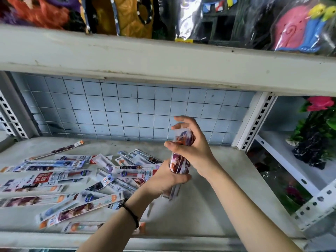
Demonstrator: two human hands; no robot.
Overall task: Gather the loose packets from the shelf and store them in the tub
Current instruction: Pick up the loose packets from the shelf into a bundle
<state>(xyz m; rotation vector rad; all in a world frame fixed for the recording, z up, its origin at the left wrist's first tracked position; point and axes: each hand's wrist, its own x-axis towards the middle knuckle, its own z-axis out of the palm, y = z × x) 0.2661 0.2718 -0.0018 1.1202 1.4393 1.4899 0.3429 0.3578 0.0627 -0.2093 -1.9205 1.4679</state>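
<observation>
Several long, narrow printed packets (60, 177) lie scattered across the left half of the pale shelf (209, 206). A bundle of packets (179, 163) stands upright above the shelf's middle. My left hand (167, 180) grips its lower part, with a black band around that wrist. My right hand (190, 140) curls over the bundle's top end, thumb in front and fingers behind. No tub is in view.
A white shelf board (163, 59) hangs close overhead, carrying bagged colourful items (301, 28). A wire grid over blue backing (127, 110) closes the rear. A slotted upright (254, 120) stands at the right, with artificial flowers (316, 128) beyond it.
</observation>
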